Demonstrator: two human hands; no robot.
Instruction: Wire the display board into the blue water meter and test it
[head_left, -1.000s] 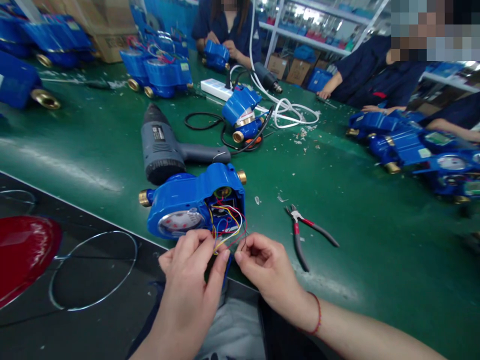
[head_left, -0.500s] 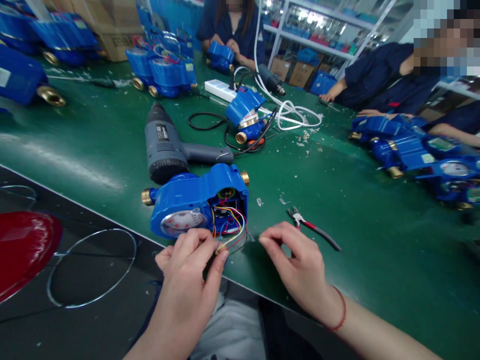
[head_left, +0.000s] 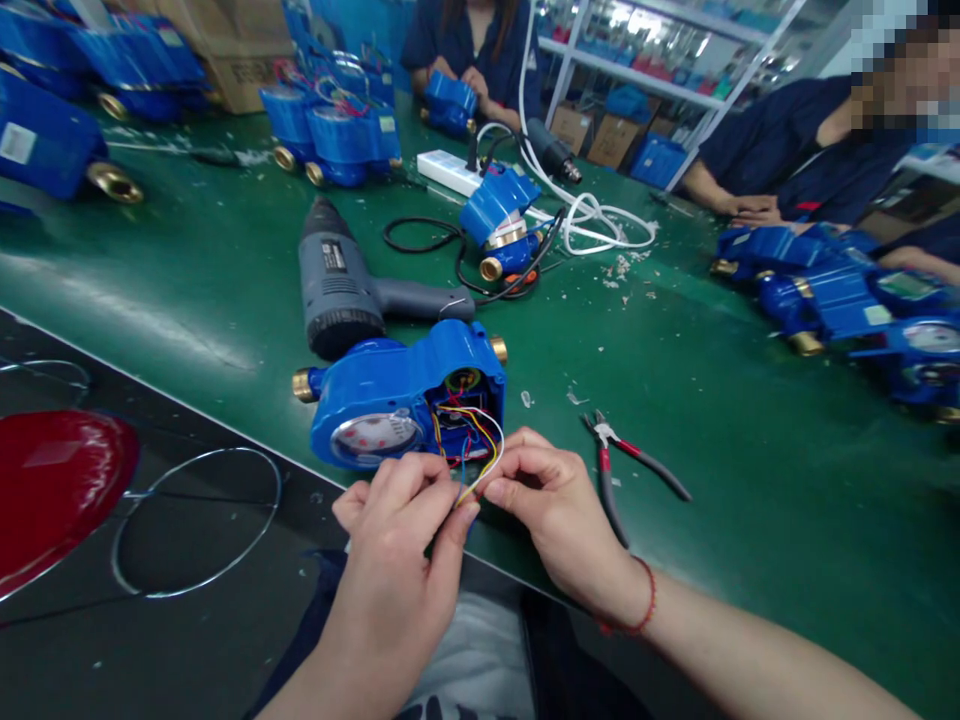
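Note:
A blue water meter [head_left: 390,395] with brass ends lies at the near edge of the green table [head_left: 712,450]. Its side is open, and coloured wires [head_left: 469,450] hang out toward me. My left hand [head_left: 405,530] pinches these wires just below the meter. My right hand [head_left: 547,505] is closed in a pinch on the same wire bundle, fingertips almost touching the left hand's. Red-handled pliers [head_left: 626,470] lie on the table just right of my right hand.
A grey heat gun [head_left: 345,290] lies behind the meter. Further back are another meter [head_left: 499,220] with a black cable, a white power strip [head_left: 450,170], and piles of blue meters left and right [head_left: 840,290]. Other people in dark blue sit across. A red stool [head_left: 52,490] stands to my left.
My right hand left the wires, reached toward the pliers half a second ago, and has come back to pinch the wires beside my left hand. The left hand stayed on the wires.

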